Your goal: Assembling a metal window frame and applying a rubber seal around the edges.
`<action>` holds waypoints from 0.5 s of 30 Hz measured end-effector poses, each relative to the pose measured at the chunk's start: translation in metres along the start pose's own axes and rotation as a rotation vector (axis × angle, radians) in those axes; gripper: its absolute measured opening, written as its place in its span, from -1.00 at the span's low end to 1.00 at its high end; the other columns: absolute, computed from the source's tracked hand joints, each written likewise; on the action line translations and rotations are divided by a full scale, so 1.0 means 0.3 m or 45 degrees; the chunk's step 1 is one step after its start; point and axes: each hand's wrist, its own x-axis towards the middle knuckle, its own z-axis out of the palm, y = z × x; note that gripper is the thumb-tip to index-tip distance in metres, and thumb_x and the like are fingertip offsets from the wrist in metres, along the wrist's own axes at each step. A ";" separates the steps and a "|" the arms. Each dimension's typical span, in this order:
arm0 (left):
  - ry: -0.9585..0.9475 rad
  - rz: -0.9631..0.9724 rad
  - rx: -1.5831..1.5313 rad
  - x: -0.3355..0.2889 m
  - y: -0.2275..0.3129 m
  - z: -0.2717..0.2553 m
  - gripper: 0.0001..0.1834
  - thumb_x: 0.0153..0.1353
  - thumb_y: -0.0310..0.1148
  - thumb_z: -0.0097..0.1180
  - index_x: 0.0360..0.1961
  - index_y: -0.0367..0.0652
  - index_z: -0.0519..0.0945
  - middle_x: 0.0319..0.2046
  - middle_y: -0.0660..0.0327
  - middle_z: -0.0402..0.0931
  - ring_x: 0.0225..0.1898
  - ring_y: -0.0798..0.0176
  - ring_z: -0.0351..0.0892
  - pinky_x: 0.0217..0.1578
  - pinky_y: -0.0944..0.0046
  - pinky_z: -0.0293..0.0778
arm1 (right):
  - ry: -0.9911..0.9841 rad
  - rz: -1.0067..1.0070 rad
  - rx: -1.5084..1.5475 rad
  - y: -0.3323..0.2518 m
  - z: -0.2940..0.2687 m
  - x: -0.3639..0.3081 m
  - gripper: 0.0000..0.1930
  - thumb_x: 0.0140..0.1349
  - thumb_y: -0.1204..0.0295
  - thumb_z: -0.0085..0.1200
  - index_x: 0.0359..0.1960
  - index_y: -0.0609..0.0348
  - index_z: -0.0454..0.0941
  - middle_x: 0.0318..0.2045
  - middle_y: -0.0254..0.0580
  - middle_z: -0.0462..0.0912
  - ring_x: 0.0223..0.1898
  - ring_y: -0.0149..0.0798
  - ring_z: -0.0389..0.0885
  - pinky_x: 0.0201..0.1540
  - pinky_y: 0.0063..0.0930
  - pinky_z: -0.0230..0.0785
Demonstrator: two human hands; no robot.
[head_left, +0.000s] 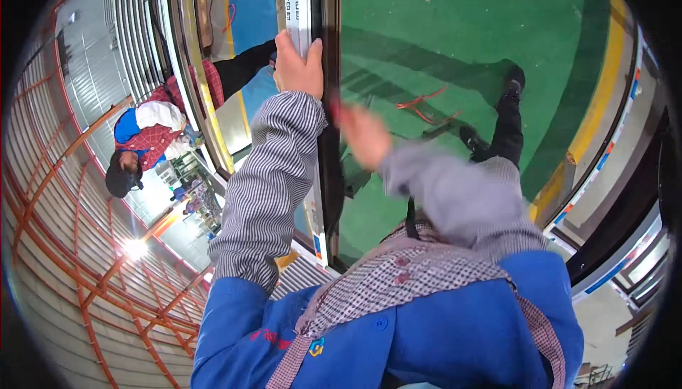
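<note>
A long frame profile (300,5), white film with print on one face and dark brown on the other, runs from the top edge down past my arms. My left hand (298,68) grips its white side, thumb and fingers closed over the edge. Beside the dark face (330,176) of the profile is my right hand (364,135), smeared by motion. A small reddish patch shows at its fingertips, too blurred to name. Whether those fingers touch the profile or hold something I cannot tell.
Red strips (420,103) lie on the green floor (426,12) near my feet. At left, a person in a red checked shirt (153,137) stands behind another frame (206,105). More film-covered profiles (604,154) stand at right, beside a yellow floor line (593,115).
</note>
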 end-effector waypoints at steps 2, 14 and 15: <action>0.015 0.011 -0.031 -0.004 -0.042 -0.031 -0.45 0.10 -0.20 0.12 0.03 -0.26 0.27 -0.13 -0.13 0.46 -0.09 -0.13 0.48 -0.10 0.10 0.36 | -0.201 0.218 -0.147 -0.075 -0.026 -0.013 -0.65 0.29 0.17 -0.14 -0.13 0.22 0.45 -0.27 0.12 0.56 -0.21 -0.03 0.55 -0.22 -0.26 0.37; 0.063 -0.200 0.232 -0.141 -0.041 -0.021 -0.41 0.07 -0.08 0.11 0.05 -0.14 0.27 -0.23 -0.16 0.52 -0.17 -0.24 0.50 -0.16 -0.05 0.37 | -0.023 0.384 -0.254 -0.113 -0.060 0.213 -0.56 0.26 0.06 -0.16 -0.32 0.26 0.50 -0.41 0.15 0.58 -0.28 0.18 0.54 -0.24 -0.05 0.36; 0.060 -0.203 0.228 -0.153 -0.036 -0.029 -0.41 0.07 -0.08 0.11 0.05 -0.14 0.27 -0.23 -0.16 0.52 -0.17 -0.24 0.50 -0.16 -0.05 0.37 | -0.059 0.364 -0.276 -0.071 -0.032 0.075 -0.60 0.26 0.09 -0.14 -0.27 0.23 0.49 -0.38 0.17 0.57 -0.27 0.17 0.54 -0.22 -0.05 0.34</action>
